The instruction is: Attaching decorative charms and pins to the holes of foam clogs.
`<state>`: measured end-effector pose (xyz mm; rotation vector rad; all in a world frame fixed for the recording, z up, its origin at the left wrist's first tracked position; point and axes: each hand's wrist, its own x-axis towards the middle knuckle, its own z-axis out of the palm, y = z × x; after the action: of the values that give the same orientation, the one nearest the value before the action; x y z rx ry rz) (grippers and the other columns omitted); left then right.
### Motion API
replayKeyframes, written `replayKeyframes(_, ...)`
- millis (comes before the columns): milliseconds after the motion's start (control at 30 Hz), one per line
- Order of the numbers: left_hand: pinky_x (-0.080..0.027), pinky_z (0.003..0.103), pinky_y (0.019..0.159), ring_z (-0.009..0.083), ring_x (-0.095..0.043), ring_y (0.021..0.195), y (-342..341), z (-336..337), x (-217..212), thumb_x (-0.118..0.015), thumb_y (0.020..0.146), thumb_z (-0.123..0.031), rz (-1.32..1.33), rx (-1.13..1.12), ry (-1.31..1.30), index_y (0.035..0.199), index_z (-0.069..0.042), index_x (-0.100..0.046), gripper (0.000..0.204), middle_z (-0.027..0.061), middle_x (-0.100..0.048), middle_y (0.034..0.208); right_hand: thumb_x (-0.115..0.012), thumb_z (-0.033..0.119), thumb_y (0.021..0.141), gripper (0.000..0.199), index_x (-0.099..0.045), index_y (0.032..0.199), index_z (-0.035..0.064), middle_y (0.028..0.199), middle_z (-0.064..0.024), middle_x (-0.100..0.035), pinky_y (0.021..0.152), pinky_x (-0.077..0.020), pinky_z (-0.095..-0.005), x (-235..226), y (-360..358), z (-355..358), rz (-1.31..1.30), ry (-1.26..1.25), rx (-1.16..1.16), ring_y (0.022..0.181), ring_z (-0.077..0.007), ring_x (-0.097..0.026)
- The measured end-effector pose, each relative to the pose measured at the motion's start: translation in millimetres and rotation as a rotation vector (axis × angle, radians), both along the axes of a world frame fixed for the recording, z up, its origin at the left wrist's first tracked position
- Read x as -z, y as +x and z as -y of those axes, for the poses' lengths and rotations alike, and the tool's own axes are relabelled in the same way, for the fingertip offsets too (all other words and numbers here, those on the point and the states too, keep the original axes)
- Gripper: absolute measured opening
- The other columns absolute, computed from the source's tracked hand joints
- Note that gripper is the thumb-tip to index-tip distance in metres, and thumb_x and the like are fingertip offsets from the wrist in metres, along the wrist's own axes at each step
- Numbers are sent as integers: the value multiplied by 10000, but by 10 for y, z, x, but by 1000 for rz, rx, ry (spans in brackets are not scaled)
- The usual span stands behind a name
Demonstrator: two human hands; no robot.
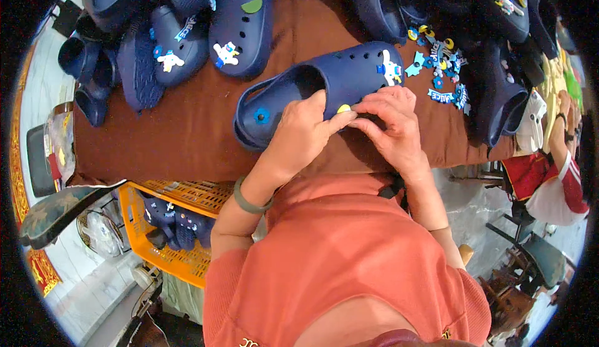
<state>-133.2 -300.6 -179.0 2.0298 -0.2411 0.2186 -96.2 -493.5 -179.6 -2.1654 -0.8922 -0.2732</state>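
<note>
A navy blue clog (pixel 349 72) lies on its side edge in front of me, its heel strap to the left and its toe to the right. My left hand (pixel 301 128) grips its near side, the thumb stretched toward a small yellow shoe charm (pixel 344 108). Fingertips of my right hand (pixel 390 119) pinch together at that charm, partly hiding it. A white character charm (pixel 391 68) sits on the clog's toe, and a blue flower (pixel 261 115) shows inside its heel.
Loose charms (pixel 440 66) lie in a pile right of the clog on the brown cloth (pixel 156 147). Several more navy clogs (pixel 243 35) stand along the far side and right. An orange crate (pixel 181 266) holding clogs is below the table at left. Another person's arm (pixel 561 128) shows at far right.
</note>
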Motion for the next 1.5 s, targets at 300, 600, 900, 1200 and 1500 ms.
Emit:
replayKeyframes(300,-516,446,676,428,-645,762,4,-112,-164,-723,801,-269,-214,-7,76,958,35,-641,352,254,-661,815,-786,116,755,167,-726,910,99,909,-36,-685,881,-384,-390,-171,-18,267,59,-6,83,906,-224,-610)
replayKeyframes(600,-516,434,697,415,-661,791,-240,-205,-418,-701,863,-325,-512,78,125,1073,52,-621,439,258,-669,849,-687,82,842,135,-717,957,18,883,-141,-699,685,-508,-339,-289,805,1049,-163,-27,528,728,-295,-656)
replayKeyframes(900,-410,313,1028,179,-555,1179,-155,-26,-430,-531,994,-213,-621,34,-801,1341,47,-491,435,109,-588,1282,-748,126,777,277,-709,1047,81,943,-141,-664,746,-501,-430,246,1159,1159,0,-379,418,875,-351,-638)
replayKeyframes(1200,-374,329,1078,190,-520,1234,-140,11,-337,-549,950,-81,-616,41,-831,1384,50,-447,465,105,-552,1337,-759,39,763,264,-670,1012,31,966,-124,-678,792,-489,-336,138,1094,1004,-218,-38,569,893,-237,-643)
replayKeyframes(1500,-376,332,1085,198,-516,1242,-121,0,-228,-530,950,-46,-569,93,-806,1385,47,-429,456,111,-548,1333,-743,-48,756,327,-683,1071,16,986,-20,-664,829,-506,-250,-234,635,357,-695,442,87,910,-102,-604)
